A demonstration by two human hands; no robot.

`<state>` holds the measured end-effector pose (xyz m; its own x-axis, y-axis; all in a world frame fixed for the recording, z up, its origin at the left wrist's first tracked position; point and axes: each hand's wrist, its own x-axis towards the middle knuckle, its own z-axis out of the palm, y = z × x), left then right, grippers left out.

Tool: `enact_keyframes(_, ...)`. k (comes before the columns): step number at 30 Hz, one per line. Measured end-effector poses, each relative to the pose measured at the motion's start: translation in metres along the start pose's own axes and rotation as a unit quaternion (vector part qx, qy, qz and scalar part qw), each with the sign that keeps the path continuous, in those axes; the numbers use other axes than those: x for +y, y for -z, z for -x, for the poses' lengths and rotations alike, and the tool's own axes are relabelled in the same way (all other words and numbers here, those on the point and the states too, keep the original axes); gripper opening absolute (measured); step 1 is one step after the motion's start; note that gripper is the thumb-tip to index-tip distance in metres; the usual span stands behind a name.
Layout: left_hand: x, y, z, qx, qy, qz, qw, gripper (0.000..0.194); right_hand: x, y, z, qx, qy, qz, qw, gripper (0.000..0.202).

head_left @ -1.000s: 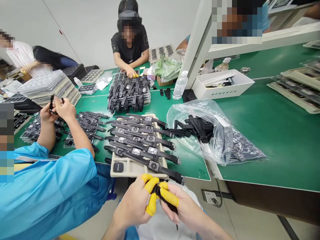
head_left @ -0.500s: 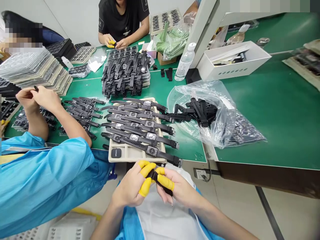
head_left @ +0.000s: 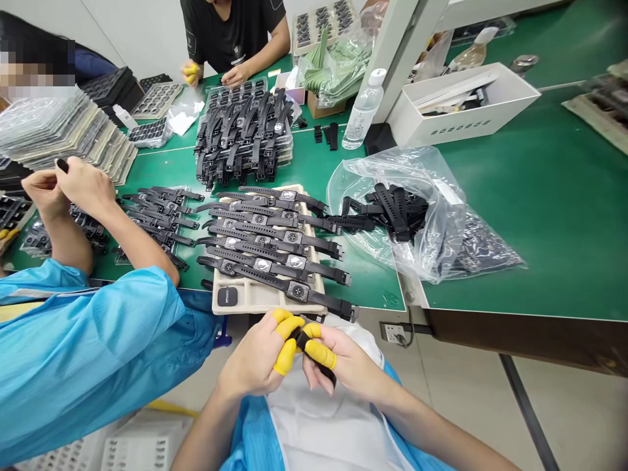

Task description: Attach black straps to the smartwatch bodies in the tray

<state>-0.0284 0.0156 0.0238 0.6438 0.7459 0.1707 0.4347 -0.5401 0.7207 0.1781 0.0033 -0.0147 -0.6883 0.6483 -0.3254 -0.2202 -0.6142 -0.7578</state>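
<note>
Off the near edge of the table [head_left: 490, 248], I hold one black strap [head_left: 303, 340] between both hands. My left hand [head_left: 258, 356] pinches its upper end; my right hand [head_left: 338, 356] grips it just beside that point, and the rest of the strap slants down along the right palm. Both hands are clamped on the strap, fingertips close together. Yellow covers are fitted over several fingertips of each hand. What the fingers conceal of the strap, I cannot tell.

Directly beyond my hands, at the near edge of the table, is the beige tray [head_left: 255, 297]. Watches [head_left: 298, 291] lie across it in overlapping rows, bands extending past both sides. Its near left compartment carries a square black piece [head_left: 227, 296].

To the right of the tray, loose straps [head_left: 400, 209] lie at the mouth of a clear bag [head_left: 454, 252]. Behind the bag, a bottle [head_left: 364, 108] stands upright beside a white box [head_left: 466, 124]. Beyond the tray is a watch stack [head_left: 240, 140], and a smaller watch group [head_left: 159, 219] lies to the left.

At the left, a co-worker in a blue sleeve [head_left: 122, 327] holds a small dark item [head_left: 62, 165]. Toward the far edge, a person in a black shirt [head_left: 233, 36] rests one hand near the watch stack.
</note>
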Motion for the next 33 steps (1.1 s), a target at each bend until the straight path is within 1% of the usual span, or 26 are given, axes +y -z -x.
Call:
enact_keyframes(2,-0.003,-0.003,0.003,0.013,-0.006,0.021,1.0,0.044,0.001,0.001,0.001,0.01,0.003,0.005,1.0,0.062)
enact_keyframes(3,-0.004,-0.005,0.004,0.023,0.0,0.031,0.999,0.047,0.001,0.001,0.001,0.016,0.007,0.007,1.0,0.061)
enact_keyframes(5,-0.007,-0.011,0.008,0.061,0.027,0.054,0.996,0.049,0.0,0.002,0.002,0.031,0.023,0.017,0.999,0.06)
enact_keyframes(7,-0.01,-0.018,0.011,0.12,0.04,0.073,0.989,0.042,0.0,0.001,0.002,0.043,0.044,0.033,0.998,0.058)
enact_keyframes(10,-0.01,-0.03,0.013,0.226,0.022,0.099,0.969,0.021,-0.001,-0.002,0.002,0.031,0.048,0.046,0.997,0.054)
enact_keyframes(12,-0.009,-0.034,0.011,0.298,0.037,0.165,0.939,0.02,-0.002,-0.002,0.002,0.003,0.019,0.041,0.999,0.053)
enact_keyframes(13,-0.007,-0.033,0.01,0.337,0.055,0.213,0.915,0.02,-0.003,0.0,0.003,-0.011,-0.001,0.046,0.999,0.053)
enact_keyframes(15,-0.005,-0.027,0.008,0.423,0.082,0.294,0.853,0.018,-0.004,0.004,0.005,-0.033,-0.041,0.076,0.996,0.051)
enact_keyframes(16,-0.005,-0.021,0.008,0.465,0.091,0.312,0.824,0.017,-0.005,0.006,0.006,-0.035,-0.054,0.095,0.993,0.05)
enact_keyframes(17,-0.004,-0.016,0.007,0.498,0.102,0.314,0.802,0.016,-0.006,0.008,0.007,-0.031,-0.06,0.106,0.992,0.048)
enact_keyframes(18,-0.004,-0.011,0.007,0.512,0.117,0.306,0.794,0.015,-0.006,0.009,0.007,-0.018,-0.058,0.108,0.992,0.047)
enact_keyframes(19,-0.004,-0.008,0.008,0.504,0.137,0.293,0.801,0.015,-0.007,0.009,0.008,0.001,-0.049,0.099,0.994,0.047)
enact_keyframes(20,-0.004,-0.006,0.009,0.47,0.159,0.277,0.823,0.016,-0.007,0.009,0.007,0.021,-0.036,0.084,0.996,0.047)
enact_keyframes(21,-0.004,-0.006,0.01,0.413,0.177,0.255,0.856,0.018,-0.008,0.007,0.007,0.038,-0.02,0.068,0.997,0.048)
enact_keyframes(22,-0.005,-0.007,0.012,0.341,0.183,0.224,0.895,0.023,-0.009,0.004,0.006,0.049,-0.005,0.055,0.997,0.049)
enact_keyframes(23,-0.006,-0.009,0.013,0.267,0.172,0.184,0.93,0.028,-0.01,0.001,0.005,0.055,0.01,0.043,0.997,0.049)
enact_keyframes(24,-0.007,-0.012,0.013,0.204,0.146,0.139,0.958,0.035,-0.011,-0.002,0.004,0.055,0.023,0.036,0.998,0.049)
enact_keyframes(25,-0.008,-0.015,0.014,0.159,0.114,0.097,0.976,0.043,-0.012,-0.005,0.003,0.052,0.034,0.032,0.998,0.05)
enact_keyframes(26,-0.009,-0.018,0.014,0.131,0.085,0.063,0.986,0.05,-0.013,-0.007,0.002,0.047,0.041,0.033,0.998,0.05)
enact_keyframes(28,-0.01,-0.021,0.013,0.116,0.048,0.03,0.992,0.063,-0.016,-0.01,0.0,0.031,0.04,0.039,0.998,0.048)
enact_keyframes(30,-0.011,-0.022,0.012,0.113,0.038,0.027,0.992,0.067,-0.017,-0.01,-0.001,0.015,0.024,0.033,0.999,0.047)
enact_keyframes(33,-0.011,-0.021,0.011,0.107,0.027,0.034,0.993,0.068,-0.016,-0.009,-0.002,0.011,0.008,-0.008,1.0,0.046)
